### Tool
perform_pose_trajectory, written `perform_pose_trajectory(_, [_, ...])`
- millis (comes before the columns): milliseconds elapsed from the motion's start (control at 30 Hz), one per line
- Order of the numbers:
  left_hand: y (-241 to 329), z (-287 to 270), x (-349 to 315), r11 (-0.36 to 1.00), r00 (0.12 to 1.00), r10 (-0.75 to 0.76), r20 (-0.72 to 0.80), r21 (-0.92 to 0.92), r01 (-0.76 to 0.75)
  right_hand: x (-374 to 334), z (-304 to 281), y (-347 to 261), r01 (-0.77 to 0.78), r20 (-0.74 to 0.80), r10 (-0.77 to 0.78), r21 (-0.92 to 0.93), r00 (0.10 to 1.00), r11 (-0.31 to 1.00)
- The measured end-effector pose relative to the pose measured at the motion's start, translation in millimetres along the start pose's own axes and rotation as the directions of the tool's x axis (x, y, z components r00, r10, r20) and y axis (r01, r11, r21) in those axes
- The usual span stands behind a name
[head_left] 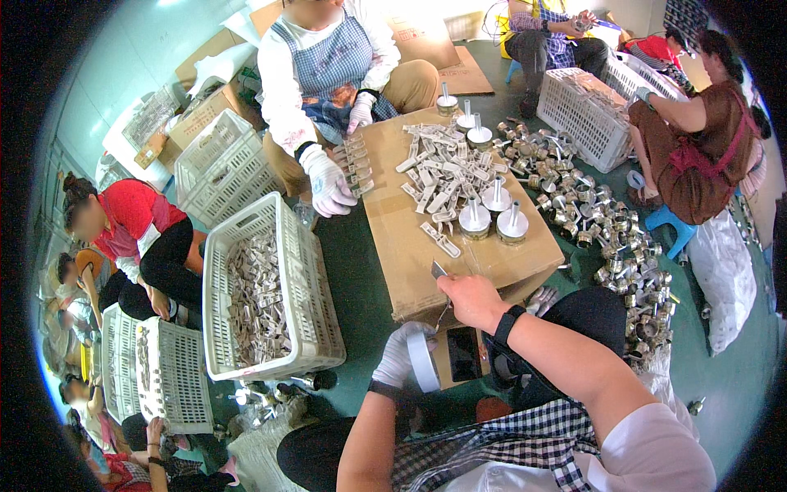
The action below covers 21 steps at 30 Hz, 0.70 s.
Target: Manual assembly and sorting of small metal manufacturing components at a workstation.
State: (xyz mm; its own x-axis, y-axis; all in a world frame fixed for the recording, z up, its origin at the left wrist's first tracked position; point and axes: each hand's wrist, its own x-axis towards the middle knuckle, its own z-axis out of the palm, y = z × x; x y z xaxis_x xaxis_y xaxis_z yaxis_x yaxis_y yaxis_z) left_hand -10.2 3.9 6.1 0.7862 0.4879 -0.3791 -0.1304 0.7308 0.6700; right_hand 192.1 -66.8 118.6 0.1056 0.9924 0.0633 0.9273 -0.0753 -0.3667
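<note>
My left hand [399, 354], in a white glove, grips a white roll of tape [424, 362] just below the near edge of a cardboard box [402, 246]. My bare right hand [471, 299], with a black band on its wrist, pinches a small flat grey piece [438, 269] over that edge. A thin strip runs from the right hand down toward the roll. On the box lie a heap of white plastic clips [443, 176] and several round capped parts [475, 220].
A white basket [307, 271] of grey parts stands left of the box. Metal ring parts [611, 221] are heaped on the green floor to the right. A person opposite, in white gloves [328, 187], handles a row of clips. More baskets and seated people surround us.
</note>
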Motion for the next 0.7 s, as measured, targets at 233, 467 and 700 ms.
perform_pose_trajectory(233, [0.8, 3.0, -0.6, 0.996, 0.999, 0.036, -0.006, 0.077, -0.035, -0.4, -0.8, -0.4, -0.013, 0.016, 0.013, -0.006, 1.000, 1.000])
perform_pose_trajectory(467, [-4.4, -0.5, -0.1, 0.982, 0.995, 0.096, -0.021, 0.166, -0.091, 0.1, 5.3, 2.7, -0.001, -0.005, 0.001, 0.001, 1.000, 1.000])
perform_pose_trajectory(700, [-4.6, 0.8, -0.3, 0.928, 0.986, 0.168, 0.011, 0.337, -0.162, -0.6, 0.4, 0.6, -0.017, 0.010, 0.017, 0.001, 1.000, 1.000])
